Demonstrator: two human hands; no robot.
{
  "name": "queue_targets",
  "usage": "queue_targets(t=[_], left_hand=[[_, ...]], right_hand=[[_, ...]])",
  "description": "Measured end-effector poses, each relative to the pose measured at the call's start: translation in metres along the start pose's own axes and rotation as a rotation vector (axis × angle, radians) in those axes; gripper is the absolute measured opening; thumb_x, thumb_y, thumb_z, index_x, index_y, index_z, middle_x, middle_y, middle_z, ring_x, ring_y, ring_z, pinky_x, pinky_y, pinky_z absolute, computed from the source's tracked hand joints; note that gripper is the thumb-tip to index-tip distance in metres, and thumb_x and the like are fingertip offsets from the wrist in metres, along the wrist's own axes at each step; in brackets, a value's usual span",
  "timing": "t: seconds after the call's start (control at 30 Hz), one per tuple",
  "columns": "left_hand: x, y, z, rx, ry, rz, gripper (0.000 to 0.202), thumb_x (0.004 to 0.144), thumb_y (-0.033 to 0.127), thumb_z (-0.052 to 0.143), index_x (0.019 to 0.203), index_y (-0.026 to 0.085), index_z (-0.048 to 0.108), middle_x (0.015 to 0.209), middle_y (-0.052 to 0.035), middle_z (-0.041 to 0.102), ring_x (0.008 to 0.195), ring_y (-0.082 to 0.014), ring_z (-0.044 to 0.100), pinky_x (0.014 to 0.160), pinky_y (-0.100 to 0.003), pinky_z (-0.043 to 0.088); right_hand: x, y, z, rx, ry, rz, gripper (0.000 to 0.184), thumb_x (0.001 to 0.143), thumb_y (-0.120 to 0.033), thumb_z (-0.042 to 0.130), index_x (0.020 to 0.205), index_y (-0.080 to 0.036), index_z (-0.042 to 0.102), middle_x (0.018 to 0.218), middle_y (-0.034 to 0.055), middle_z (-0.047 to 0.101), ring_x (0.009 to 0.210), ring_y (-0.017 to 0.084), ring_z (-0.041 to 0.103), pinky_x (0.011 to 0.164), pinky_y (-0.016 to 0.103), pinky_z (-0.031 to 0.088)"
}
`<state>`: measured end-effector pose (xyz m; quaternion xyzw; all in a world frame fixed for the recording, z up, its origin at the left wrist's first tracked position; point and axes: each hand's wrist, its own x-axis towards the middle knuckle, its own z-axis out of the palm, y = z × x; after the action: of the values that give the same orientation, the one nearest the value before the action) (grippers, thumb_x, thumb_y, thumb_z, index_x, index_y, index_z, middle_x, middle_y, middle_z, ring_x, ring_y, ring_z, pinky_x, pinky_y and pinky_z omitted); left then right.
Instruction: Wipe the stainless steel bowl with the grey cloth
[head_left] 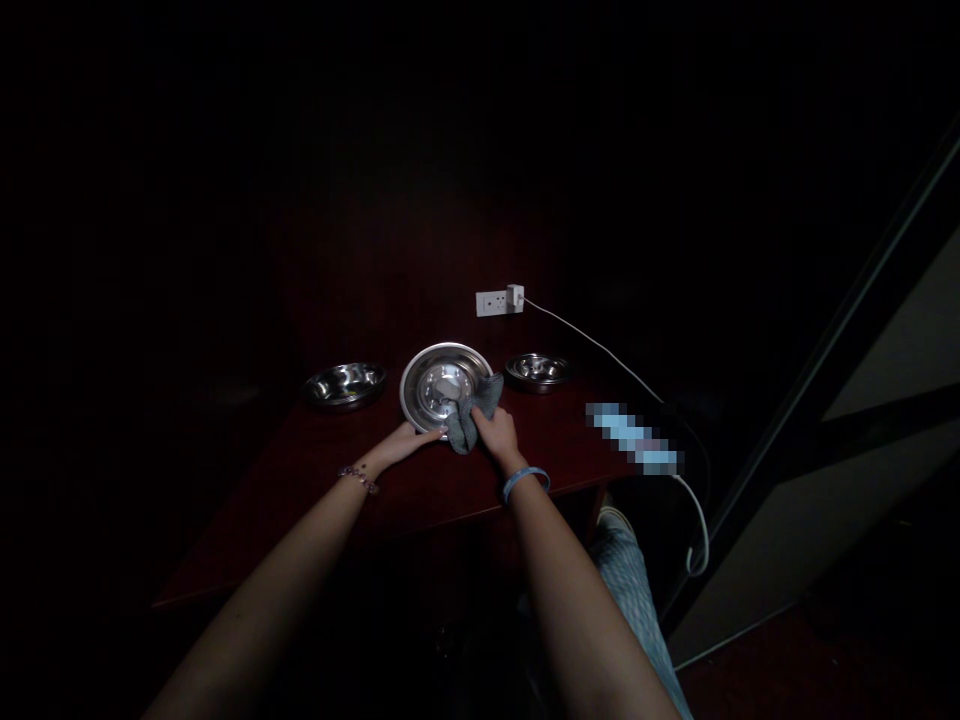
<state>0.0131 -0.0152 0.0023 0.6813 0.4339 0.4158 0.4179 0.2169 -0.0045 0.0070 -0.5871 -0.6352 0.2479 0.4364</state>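
Observation:
A shiny steel bowl is tilted toward me over the table, its inside showing. My left hand grips its lower left rim, thumb on the near side and the other fingers hidden behind. In my right hand a grey cloth is bunched, lying against the bowl's lower right rim. One end of the cloth sticks up past the hand. A second steel bowl rests on the table to the left, and a smaller steel bowl stands to the right.
The dark red table runs up to a dark wall. A white socket on that wall holds a charger, whose white cable trails right. A blurred-out pale blue object is at the table's right side, near a slanted frame.

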Motion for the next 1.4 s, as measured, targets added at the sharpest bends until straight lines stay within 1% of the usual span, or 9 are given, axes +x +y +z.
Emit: queue_targets(t=[0.17,0.37,0.5,0.67,0.8,0.93,1.1,1.23,1.4], left_hand=[[0.006,-0.005,-0.002,-0.01,0.087,-0.057,0.055,0.071,0.047,0.077,0.117,0.018,0.07,0.132,-0.009,0.07,0.133,-0.0299,0.056,0.121,-0.045,0.031],[0.01,-0.01,-0.005,-0.021,0.188,-0.127,0.041,0.073,0.032,0.07,0.111,0.017,0.072,0.119,-0.0059,0.076,0.128,-0.031,0.06,0.115,-0.044,0.04],[0.01,-0.011,-0.006,-0.099,0.232,-0.182,0.034,0.072,0.025,0.065,0.104,0.013,0.071,0.119,-0.0125,0.075,0.122,-0.0324,0.063,0.11,-0.041,0.044],[0.01,-0.007,-0.01,-0.135,0.283,-0.196,0.041,0.072,0.028,0.065,0.109,0.011,0.067,0.12,-0.0137,0.074,0.121,-0.0318,0.064,0.11,-0.043,0.045],[0.009,-0.002,-0.013,-0.154,0.42,-0.137,0.046,0.073,0.033,0.068,0.114,0.013,0.066,0.126,-0.0136,0.072,0.128,-0.0303,0.06,0.114,-0.042,0.041],[0.01,0.001,-0.014,-0.201,0.515,-0.111,0.042,0.077,0.038,0.067,0.111,0.012,0.068,0.121,-0.0142,0.074,0.124,-0.03,0.063,0.111,-0.041,0.044],[0.008,0.001,-0.014,-0.209,0.512,-0.055,0.045,0.079,0.047,0.068,0.109,0.013,0.07,0.112,-0.0129,0.077,0.122,-0.0311,0.064,0.108,-0.043,0.047],[0.005,0.002,-0.011,-0.196,0.461,-0.029,0.054,0.081,0.052,0.067,0.117,0.013,0.068,0.12,-0.0135,0.074,0.124,-0.0306,0.063,0.109,-0.042,0.047],[0.002,0.001,-0.005,-0.168,0.348,0.021,0.058,0.081,0.05,0.07,0.126,0.015,0.065,0.132,-0.0122,0.069,0.13,-0.0285,0.06,0.113,-0.041,0.043]], right_hand=[[0.001,0.001,0.0,-0.012,-0.002,0.001,0.033,0.095,-0.04,0.057,0.096,-0.015,0.078,0.1,0.0128,0.079,0.095,0.022,0.075,0.08,0.023,0.052],[0.0,0.0,-0.001,-0.015,-0.013,0.011,0.034,0.095,-0.04,0.056,0.099,-0.014,0.078,0.105,0.0144,0.078,0.1,0.024,0.074,0.083,0.024,0.052],[0.0,-0.001,-0.001,-0.006,-0.006,0.004,0.033,0.095,-0.038,0.056,0.102,-0.014,0.077,0.107,0.0144,0.078,0.103,0.024,0.073,0.085,0.024,0.052],[0.001,0.001,0.0,0.004,-0.001,0.0,0.033,0.095,-0.038,0.057,0.101,-0.014,0.078,0.104,0.0146,0.078,0.099,0.025,0.074,0.083,0.025,0.052],[0.0,0.0,-0.001,-0.02,-0.022,-0.007,0.033,0.095,-0.038,0.055,0.101,-0.014,0.078,0.103,0.0143,0.078,0.099,0.025,0.074,0.083,0.026,0.052],[-0.002,-0.003,-0.003,-0.074,-0.066,-0.006,0.035,0.097,-0.038,0.053,0.099,-0.013,0.078,0.105,0.0151,0.078,0.101,0.025,0.073,0.085,0.026,0.05],[-0.001,-0.002,-0.002,-0.066,-0.07,-0.015,0.035,0.097,-0.038,0.052,0.099,-0.014,0.078,0.105,0.0142,0.078,0.1,0.025,0.073,0.084,0.025,0.05],[0.001,0.001,0.0,-0.03,-0.052,-0.015,0.034,0.095,-0.037,0.054,0.098,-0.014,0.078,0.103,0.014,0.078,0.098,0.024,0.073,0.083,0.025,0.05],[0.003,0.004,0.002,0.039,0.015,0.006,0.032,0.094,-0.037,0.055,0.094,-0.014,0.078,0.096,0.0127,0.078,0.09,0.022,0.074,0.079,0.024,0.051]])
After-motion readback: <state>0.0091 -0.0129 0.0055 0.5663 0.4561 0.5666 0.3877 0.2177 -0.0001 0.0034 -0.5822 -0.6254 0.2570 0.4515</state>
